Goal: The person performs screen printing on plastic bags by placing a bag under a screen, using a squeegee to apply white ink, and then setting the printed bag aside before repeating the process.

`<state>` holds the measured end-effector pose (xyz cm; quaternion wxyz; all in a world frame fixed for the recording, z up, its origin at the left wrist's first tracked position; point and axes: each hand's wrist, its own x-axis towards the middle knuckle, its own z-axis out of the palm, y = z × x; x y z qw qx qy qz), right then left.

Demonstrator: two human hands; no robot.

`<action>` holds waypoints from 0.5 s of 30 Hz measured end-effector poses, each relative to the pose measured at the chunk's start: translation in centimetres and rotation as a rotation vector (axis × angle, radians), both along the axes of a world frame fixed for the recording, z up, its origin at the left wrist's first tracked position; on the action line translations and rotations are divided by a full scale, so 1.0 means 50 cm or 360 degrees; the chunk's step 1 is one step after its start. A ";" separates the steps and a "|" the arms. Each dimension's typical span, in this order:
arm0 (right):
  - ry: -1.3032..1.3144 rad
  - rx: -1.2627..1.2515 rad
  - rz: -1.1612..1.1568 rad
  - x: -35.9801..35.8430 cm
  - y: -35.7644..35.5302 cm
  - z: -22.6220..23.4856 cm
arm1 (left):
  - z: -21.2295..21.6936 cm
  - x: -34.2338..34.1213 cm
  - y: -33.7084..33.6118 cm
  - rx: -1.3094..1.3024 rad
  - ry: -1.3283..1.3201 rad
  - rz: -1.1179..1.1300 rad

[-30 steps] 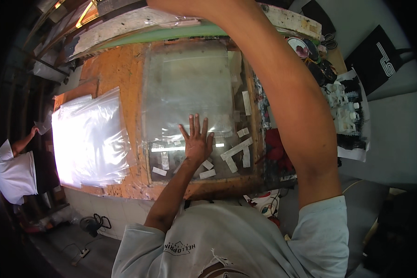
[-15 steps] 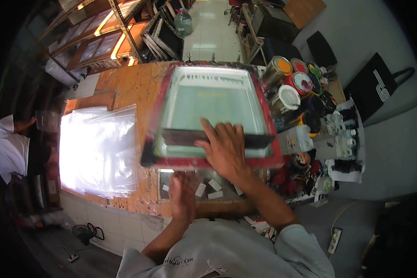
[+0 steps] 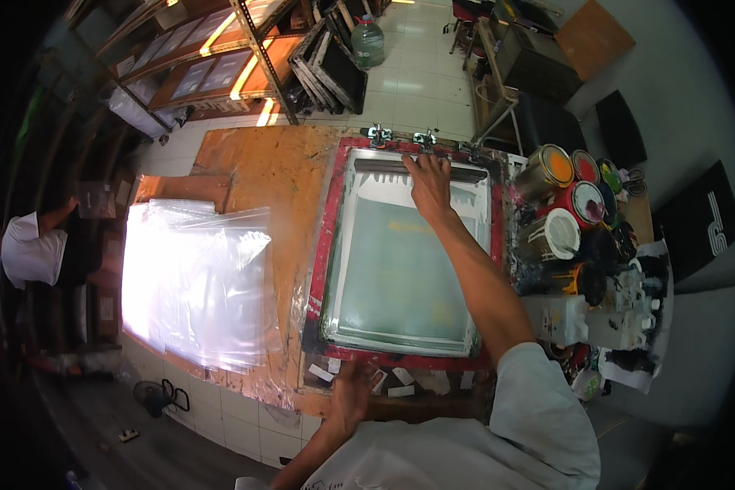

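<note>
A silk-screen frame (image 3: 329,245) with red tape round its border lies on the wooden table in front of me. Its pale green mesh (image 3: 396,282) has white ink around the margins and a faint yellowish mark. At the far end of the mesh, my right hand (image 3: 430,184) grips a long dark squeegee (image 3: 377,167) from above, fingers bent over it. My left hand (image 3: 352,398) is at the frame's near edge, left of centre. Its fingers are blurred and partly hidden, so I cannot tell whether they hold the edge. Metal hinge clamps (image 3: 424,140) stand along the frame's far side.
Clear plastic sheets (image 3: 200,282) are stacked on the wooden table (image 3: 273,175) at left. Ink cans (image 3: 557,166) and plastic bottles (image 3: 629,290) crowd the right side. Small white pieces (image 3: 402,376) lie under the near edge. Another person (image 3: 37,245) is at far left, by shelving.
My right hand has carried the squeegee from the near part of the mesh to its far end. My left hand has stayed by the near edge. The whole view has shifted.
</note>
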<state>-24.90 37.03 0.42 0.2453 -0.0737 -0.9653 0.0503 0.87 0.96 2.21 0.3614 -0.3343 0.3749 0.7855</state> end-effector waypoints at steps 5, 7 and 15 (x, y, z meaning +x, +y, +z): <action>-0.0193 -0.0021 0.0067 -0.001 -0.015 -0.001 | 0.029 0.008 0.003 -0.0073 0.0001 0.0018; -0.0274 -0.0048 0.0102 0.061 -0.036 0.015 | 0.033 0.012 -0.001 -0.0055 0.0075 -0.0056; -0.0300 -0.0126 0.0061 0.434 -0.288 0.088 | 0.033 0.007 -0.014 -0.0096 0.0146 -0.0226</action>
